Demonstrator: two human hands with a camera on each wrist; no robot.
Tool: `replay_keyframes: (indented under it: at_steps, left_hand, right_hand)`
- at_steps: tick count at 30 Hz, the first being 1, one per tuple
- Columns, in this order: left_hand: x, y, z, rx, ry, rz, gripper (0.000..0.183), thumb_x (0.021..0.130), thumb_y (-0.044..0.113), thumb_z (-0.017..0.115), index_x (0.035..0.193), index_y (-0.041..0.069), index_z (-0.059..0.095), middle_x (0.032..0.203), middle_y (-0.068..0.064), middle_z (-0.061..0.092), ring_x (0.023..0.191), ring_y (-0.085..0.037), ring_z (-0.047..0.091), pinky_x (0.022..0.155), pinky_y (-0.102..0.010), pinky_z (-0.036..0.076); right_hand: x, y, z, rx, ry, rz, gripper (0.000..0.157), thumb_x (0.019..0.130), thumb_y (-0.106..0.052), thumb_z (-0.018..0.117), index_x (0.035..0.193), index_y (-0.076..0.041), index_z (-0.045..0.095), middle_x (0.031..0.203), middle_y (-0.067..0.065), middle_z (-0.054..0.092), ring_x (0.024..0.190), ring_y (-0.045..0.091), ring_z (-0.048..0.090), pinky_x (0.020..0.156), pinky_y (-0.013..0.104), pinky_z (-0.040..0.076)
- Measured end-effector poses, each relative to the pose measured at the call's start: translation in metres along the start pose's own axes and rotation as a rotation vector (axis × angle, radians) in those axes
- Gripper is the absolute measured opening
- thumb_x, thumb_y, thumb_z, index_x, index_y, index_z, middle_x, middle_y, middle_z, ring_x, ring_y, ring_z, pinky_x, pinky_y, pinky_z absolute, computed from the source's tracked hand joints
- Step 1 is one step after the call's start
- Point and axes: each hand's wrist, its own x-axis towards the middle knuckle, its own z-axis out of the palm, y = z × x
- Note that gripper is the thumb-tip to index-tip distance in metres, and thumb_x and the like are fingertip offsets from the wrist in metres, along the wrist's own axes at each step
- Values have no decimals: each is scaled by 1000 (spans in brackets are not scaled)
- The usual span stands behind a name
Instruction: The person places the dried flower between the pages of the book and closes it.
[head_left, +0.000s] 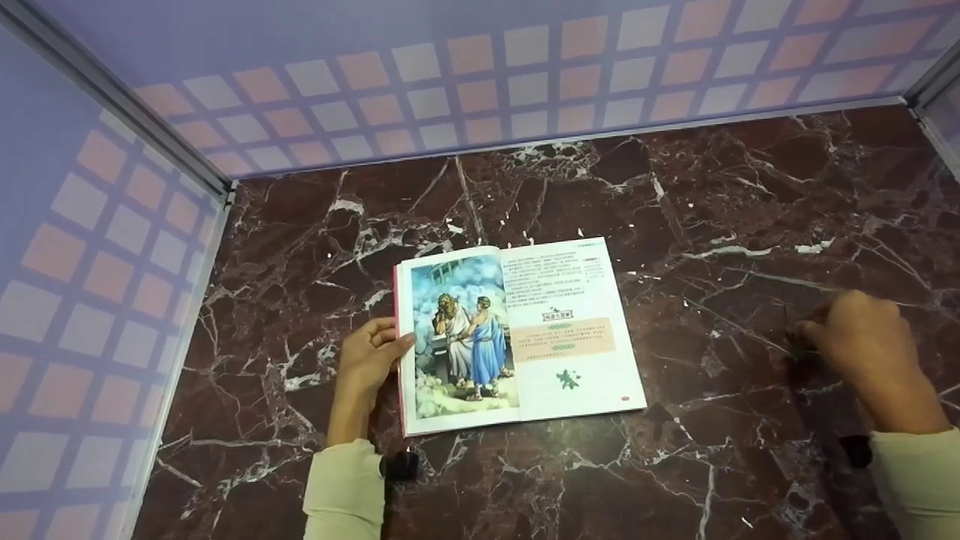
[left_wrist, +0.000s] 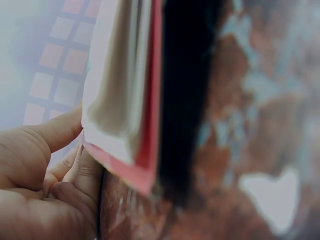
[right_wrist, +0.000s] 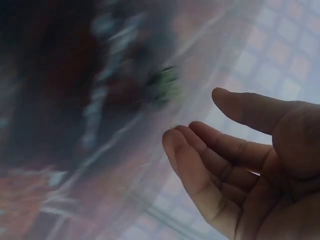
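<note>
An open book (head_left: pixel 570 390) lies on the dark marble surface, with a colour picture of two robed figures on its left page and print on its right page. My left hand (head_left: pixel 367 352) pinches the book's left edge, thumb on top and fingers beneath. In the left wrist view the pages and red cover (left_wrist: pixel 150 170) slant up beside the thumb. Off to the right, my right hand (head_left: pixel 870 337) is held apart from the book with bent fingers and a gap at the thumb. A small blurred green thing (right_wrist: pixel 169 86) shows beyond its fingertips; its kind is unclear.
Dark red marble with white veins (head_left: pixel 720 465) spreads around the book. Pale purple panels with pink and white squares (head_left: pixel 472 82) stand along the back and the left side (head_left: pixel 82 315). A dark strap piece (head_left: pixel 401 466) sits at the left cuff.
</note>
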Motion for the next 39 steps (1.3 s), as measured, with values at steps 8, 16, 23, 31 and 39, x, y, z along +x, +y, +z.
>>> replay_keyframes:
  at_steps: [8, 16, 23, 31, 39]
  left_hand:
    - [1, 1, 3, -5, 1, 23, 36, 87, 0, 75, 120, -6, 62, 80, 3, 64, 65, -5, 58, 58, -19, 46]
    - [-1, 3, 4, -31, -9, 15, 36, 87, -1, 75, 119, -7, 61, 78, 4, 65, 63, -5, 57, 56, -19, 46]
    - [-1, 3, 3, -42, -7, 26, 36, 87, -2, 75, 119, -8, 61, 78, 4, 65, 64, -5, 59, 57, -19, 47]
    - [0, 0, 2, -27, -6, 19, 35, 87, -2, 74, 120, -6, 61, 80, 4, 66, 64, -5, 59, 56, -19, 45]
    - [-1, 0, 0, -15, -1, 4, 36, 88, 0, 74, 120, -5, 61, 82, 4, 66, 66, -5, 60, 59, -19, 46]
  right_hand:
    - [2, 9, 10, -22, 18, 25, 32, 89, -23, 73, 71, 4, 71, 85, 40, 61, 73, 60, 56, 59, 63, 44]
    - [0, 3, 12, -29, 34, 6, 47, 91, -14, 70, 50, -11, 48, 57, 16, 55, 54, 40, 55, 52, 55, 43]
    - [3, 1, 13, -16, 38, 14, 23, 91, -9, 67, 72, 2, 71, 84, 36, 63, 74, 59, 57, 60, 64, 46]
    - [6, 3, 13, 3, 47, -28, 39, 92, -14, 58, 53, -10, 51, 73, 33, 59, 69, 59, 56, 59, 64, 43]
    - [8, 5, 15, 2, -2, -58, 43, 93, -15, 52, 53, -16, 36, 58, 15, 48, 54, 37, 49, 50, 51, 40]
